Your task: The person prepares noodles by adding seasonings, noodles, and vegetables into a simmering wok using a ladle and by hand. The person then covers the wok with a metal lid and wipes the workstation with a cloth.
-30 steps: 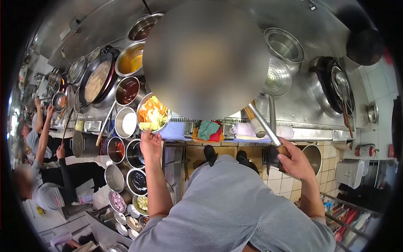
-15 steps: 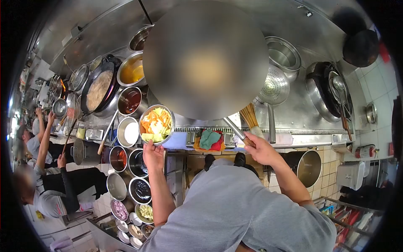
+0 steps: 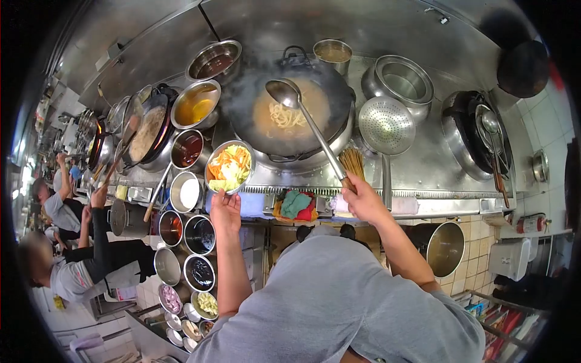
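Observation:
My right hand (image 3: 364, 198) is closed round the wooden end of a long metal ladle (image 3: 315, 128). The ladle's bowl hangs over a large steaming wok (image 3: 243, 115) that holds noodles (image 3: 287, 116) in brownish liquid. My left hand (image 3: 226, 210) supports the near rim of a metal bowl (image 3: 252, 164) of cut vegetables (image 3: 228, 169), orange, white and pale green. Its fingers are curled at the rim, palm turned up. The bowl is left of the wok, beside a pot of dark red sauce (image 3: 188, 149).
A perforated strainer (image 3: 387, 126) lies right of the wok, near a bamboo brush (image 3: 352, 162). Bowls of oil (image 3: 196, 106) and white powder (image 3: 186, 192) stand at left. Folded cloths (image 3: 295, 204) lie on the front edge. Co-workers (image 3: 72, 266) stand at far left.
The ladle and my right hand have moved left, and the ladle's bowl now shows over the wok. A blurred patch that covered the wok is gone. My left hand remains at the vegetable bowl.

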`<state>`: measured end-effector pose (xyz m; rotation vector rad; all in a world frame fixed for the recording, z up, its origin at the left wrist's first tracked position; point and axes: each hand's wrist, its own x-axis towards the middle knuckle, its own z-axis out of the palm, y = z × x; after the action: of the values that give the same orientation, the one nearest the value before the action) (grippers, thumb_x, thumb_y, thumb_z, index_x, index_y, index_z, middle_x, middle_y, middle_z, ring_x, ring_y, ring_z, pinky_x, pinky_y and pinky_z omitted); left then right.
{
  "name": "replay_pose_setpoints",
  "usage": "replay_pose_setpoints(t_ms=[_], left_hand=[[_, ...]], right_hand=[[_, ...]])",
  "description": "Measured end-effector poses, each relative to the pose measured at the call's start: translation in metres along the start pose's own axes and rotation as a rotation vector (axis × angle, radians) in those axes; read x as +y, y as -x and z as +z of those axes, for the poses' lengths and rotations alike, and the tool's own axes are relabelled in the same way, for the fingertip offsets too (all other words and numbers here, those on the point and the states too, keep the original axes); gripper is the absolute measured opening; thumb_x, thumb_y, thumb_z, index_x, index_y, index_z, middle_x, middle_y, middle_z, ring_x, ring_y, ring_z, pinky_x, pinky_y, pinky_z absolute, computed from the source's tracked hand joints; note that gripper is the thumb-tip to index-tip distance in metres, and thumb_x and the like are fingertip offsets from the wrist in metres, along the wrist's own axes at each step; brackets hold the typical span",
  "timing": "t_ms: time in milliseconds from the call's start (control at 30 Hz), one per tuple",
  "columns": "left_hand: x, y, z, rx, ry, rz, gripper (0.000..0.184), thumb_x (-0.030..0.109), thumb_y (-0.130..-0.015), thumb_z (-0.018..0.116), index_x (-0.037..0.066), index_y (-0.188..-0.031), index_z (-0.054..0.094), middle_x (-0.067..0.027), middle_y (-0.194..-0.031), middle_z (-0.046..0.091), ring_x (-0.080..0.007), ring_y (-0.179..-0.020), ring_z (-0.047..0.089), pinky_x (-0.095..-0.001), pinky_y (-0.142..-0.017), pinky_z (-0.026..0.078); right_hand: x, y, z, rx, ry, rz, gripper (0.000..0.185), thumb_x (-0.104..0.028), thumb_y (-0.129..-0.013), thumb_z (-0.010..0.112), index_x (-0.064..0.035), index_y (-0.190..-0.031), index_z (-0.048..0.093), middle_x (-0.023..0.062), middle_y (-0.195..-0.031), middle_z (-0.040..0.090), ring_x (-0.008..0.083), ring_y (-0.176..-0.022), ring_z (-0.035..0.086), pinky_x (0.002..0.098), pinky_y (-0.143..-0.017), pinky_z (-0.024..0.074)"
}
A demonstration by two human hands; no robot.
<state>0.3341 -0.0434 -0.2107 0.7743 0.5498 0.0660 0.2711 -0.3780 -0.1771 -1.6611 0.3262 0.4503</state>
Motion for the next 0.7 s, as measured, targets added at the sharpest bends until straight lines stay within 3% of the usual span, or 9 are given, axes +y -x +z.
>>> replay_pose_setpoints(t_ms=[67,200,333,367,400,467,533,600,700], left_hand=[[-0.001,-0.004,0.009,-0.026,-0.022,0.007,0.02,0.012,-0.082,0.054,0.009,-0.099,0.045,-0.0066,-0.09,0.053,-0.0177,-0.072,0.054,-0.0265,-0.062,0.047],[-0.001,-0.018,0.032,-0.128,-0.051,0.047,0.024,0.011,-0.081,0.055,0.009,-0.101,0.044,-0.005,-0.088,0.051,-0.0188,-0.077,0.053,-0.0283,-0.067,0.047],[0.0,-0.037,0.071,-0.13,-0.086,0.055,0.032,0.009,-0.081,0.055,0.007,-0.108,0.038,-0.0091,-0.093,0.047,-0.0252,-0.079,0.053,-0.0348,-0.069,0.047],[-0.003,-0.042,0.085,-0.099,-0.098,0.064,0.033,0.009,-0.081,0.055,0.006,-0.109,0.038,-0.0103,-0.096,0.047,-0.0259,-0.078,0.054,-0.0348,-0.069,0.048],[-0.005,-0.052,0.094,-0.135,-0.149,0.071,0.029,0.009,-0.081,0.054,0.006,-0.106,0.04,-0.01,-0.096,0.048,-0.0249,-0.078,0.054,-0.0339,-0.067,0.049],[-0.012,-0.067,0.118,-0.206,-0.222,0.118,0.01,0.011,-0.082,0.053,0.007,-0.084,0.044,-0.0067,-0.083,0.051,-0.0206,-0.069,0.055,-0.0302,-0.062,0.05],[-0.02,-0.078,0.146,-0.194,-0.334,0.19,0.011,0.01,-0.082,0.052,0.008,-0.078,0.042,-0.0057,-0.076,0.051,-0.0174,-0.065,0.055,-0.0282,-0.06,0.05],[-0.04,-0.099,0.17,-0.221,-0.441,0.331,0.013,0.012,-0.082,0.053,0.007,-0.075,0.043,-0.0052,-0.074,0.051,-0.0139,-0.064,0.054,-0.027,-0.058,0.049],[-0.079,-0.12,0.203,-0.04,-1.229,0.937,0.013,0.009,-0.074,0.054,0.002,-0.085,0.051,-0.026,-0.102,0.047,-0.0365,-0.07,0.056,-0.0389,-0.073,0.047]], right_hand=[[0.026,-0.007,0.004,0.115,0.103,-0.265,0.051,-0.014,-0.085,0.05,0.0028,-0.128,0.029,0.0042,-0.071,0.051,0.0111,-0.051,0.046,0.0255,-0.047,0.0391],[0.02,-0.007,-0.013,-0.147,-0.206,0.02,0.049,-0.014,-0.085,0.049,-0.0022,-0.129,0.031,0.0025,-0.066,0.047,0.0089,-0.046,0.042,0.0253,-0.041,0.0353],[0.005,0.033,-0.02,0.27,0.551,-0.406,0.048,-0.014,-0.083,0.05,-0.0017,-0.127,0.034,0.0149,-0.079,0.058,0.0249,-0.066,0.058,0.0336,-0.062,0.0449],[0.017,0.033,-0.023,0.306,0.562,-0.509,0.05,-0.006,-0.084,0.047,-0.0047,-0.13,0.03,0.0035,-0.071,0.052,0.0109,-0.054,0.048,0.0228,-0.052,0.0401],[0.009,0.041,-0.022,0.298,0.569,-0.522,0.05,-0.006,-0.084,0.047,-0.0047,-0.13,0.03,0.0035,-0.071,0.052,0.0109,-0.054,0.048,0.0228,-0.052,0.0401],[-0.012,0.065,-0.025,0.18,0.312,-0.268,0.049,-0.015,-0.082,0.051,0.0002,-0.126,0.034,0.0214,-0.086,0.058,0.0291,-0.082,0.058,0.0326,-0.073,0.043],[-0.008,0.065,-0.021,0.174,0.316,-0.308,0.052,-0.014,-0.082,0.051,0.0012,-0.127,0.031,0.0218,-0.085,0.057,0.0292,-0.079,0.058,0.0326,-0.072,0.043],[-0.004,0.057,-0.003,0.204,0.389,-0.442,0.054,-0.015,-0.082,0.051,0.0019,-0.128,0.028,0.0216,-0.083,0.057,0.029,-0.075,0.057,0.0325,-0.071,0.0433],[0.012,0.02,0.038,0.183,0.301,-0.464,0.049,-0.016,-0.083,0.05,0.0001,-0.125,0.03,0.0193,-0.081,0.055,0.0273,-0.064,0.054,0.0343,-0.063,0.0444]])
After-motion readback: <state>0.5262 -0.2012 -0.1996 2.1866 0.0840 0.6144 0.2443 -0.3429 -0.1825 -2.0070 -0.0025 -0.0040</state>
